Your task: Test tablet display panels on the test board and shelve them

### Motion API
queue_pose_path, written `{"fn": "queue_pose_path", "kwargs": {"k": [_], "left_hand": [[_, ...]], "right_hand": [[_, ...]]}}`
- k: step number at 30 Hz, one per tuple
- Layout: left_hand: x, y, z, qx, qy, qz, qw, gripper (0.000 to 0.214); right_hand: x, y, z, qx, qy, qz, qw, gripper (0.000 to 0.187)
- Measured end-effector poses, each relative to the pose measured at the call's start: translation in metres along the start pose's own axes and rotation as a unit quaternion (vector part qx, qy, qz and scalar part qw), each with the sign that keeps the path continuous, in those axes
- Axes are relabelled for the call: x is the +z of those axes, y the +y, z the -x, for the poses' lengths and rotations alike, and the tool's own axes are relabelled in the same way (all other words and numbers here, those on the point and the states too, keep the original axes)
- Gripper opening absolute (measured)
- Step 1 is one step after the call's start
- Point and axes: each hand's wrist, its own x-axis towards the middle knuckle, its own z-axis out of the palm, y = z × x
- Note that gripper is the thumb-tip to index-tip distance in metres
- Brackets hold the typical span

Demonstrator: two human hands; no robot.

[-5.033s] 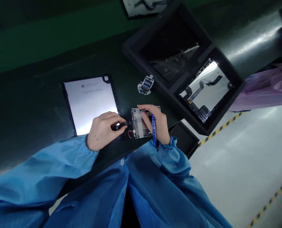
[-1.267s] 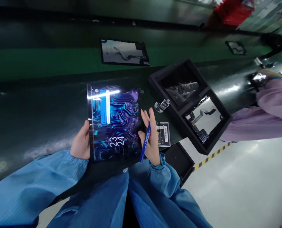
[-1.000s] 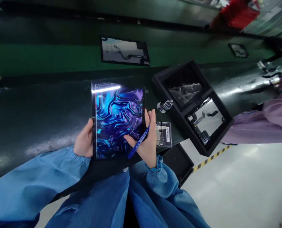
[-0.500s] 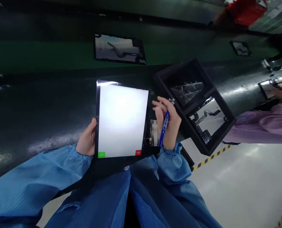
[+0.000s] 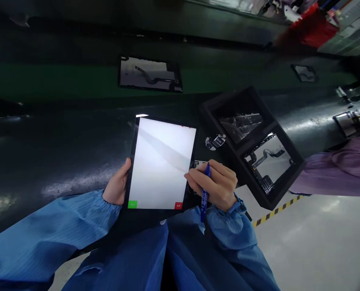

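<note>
A tablet [image 5: 162, 163] with a lit white screen, a green square and a red square at its near corners, is tilted up over the dark bench. My left hand [image 5: 117, 188] grips its left edge, thumb on the bezel. My right hand [image 5: 214, 184] is closed round a blue pen [image 5: 204, 190] and its fingertips touch the tablet's right edge. A small circuit board [image 5: 198, 165] lies mostly hidden under that hand.
A black two-pocket tray [image 5: 253, 141] with tablet parts stands to the right, a small metal clip [image 5: 215, 142] beside it. Another panel [image 5: 149, 74] lies on the green conveyor [image 5: 61, 79] behind. A co-worker's lilac sleeve [image 5: 337, 173] reaches in at the right. Floor with hazard tape [image 5: 274, 212] is below.
The tablet was turned over and lifted off the bench, and its screen went from coloured wallpaper to plain white. My right hand with the pen came back to the tablet's right edge.
</note>
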Motion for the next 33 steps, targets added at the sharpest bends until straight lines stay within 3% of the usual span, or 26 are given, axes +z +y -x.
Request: {"fn": "queue_pose_path", "kwargs": {"k": [7,11,15,18,20,22,24,25,26,27,29,31,33], "left_hand": [[-0.003,0.000,-0.002,0.006,0.001,-0.007,1.000,0.059],[-0.005,-0.001,-0.004,0.020,-0.007,-0.011,1.000,0.058],[-0.005,-0.003,-0.004,-0.004,-0.036,-0.040,0.999,0.061],[-0.003,-0.007,-0.001,0.011,-0.058,-0.061,0.996,0.060],[-0.002,-0.010,0.002,0.039,-0.062,-0.077,0.994,0.054],[-0.002,-0.011,0.003,0.044,-0.055,-0.087,0.994,0.048],[-0.004,-0.012,0.003,0.027,-0.040,-0.089,0.995,0.047],[-0.006,-0.012,0.003,0.014,-0.037,-0.086,0.996,0.048],[-0.007,-0.013,0.002,0.003,-0.041,-0.081,0.996,0.050],[-0.008,-0.013,0.001,-0.005,-0.052,-0.074,0.996,0.052],[-0.008,-0.013,0.000,-0.015,-0.082,-0.062,0.995,0.057],[-0.006,-0.011,0.000,-0.019,-0.090,-0.059,0.994,0.059],[-0.001,-0.009,0.003,-0.014,-0.062,-0.058,0.996,0.057]], "right_hand": [[-0.015,0.008,0.028,0.097,0.001,0.018,0.995,0.011],[-0.028,0.015,0.024,0.108,-0.005,-0.060,0.992,0.015],[-0.031,0.014,-0.017,0.070,-0.031,-0.181,0.981,0.014],[-0.018,0.007,-0.062,0.059,-0.106,-0.267,0.956,0.024],[-0.006,0.006,-0.087,0.092,-0.143,-0.328,0.929,0.028],[0.004,0.011,-0.099,0.178,-0.107,-0.345,0.915,0.027],[0.011,0.022,-0.096,0.255,-0.043,-0.370,0.893,0.017],[0.013,0.029,-0.089,0.266,-0.028,-0.399,0.877,0.010],[0.015,0.036,-0.080,0.261,-0.026,-0.431,0.863,0.014],[0.016,0.043,-0.069,0.242,-0.041,-0.460,0.853,0.030],[0.019,0.055,-0.047,0.213,-0.081,-0.460,0.858,0.058],[0.024,0.063,-0.030,0.220,-0.107,-0.424,0.872,0.071],[0.032,0.067,-0.023,0.251,-0.110,-0.406,0.872,0.075]]}}
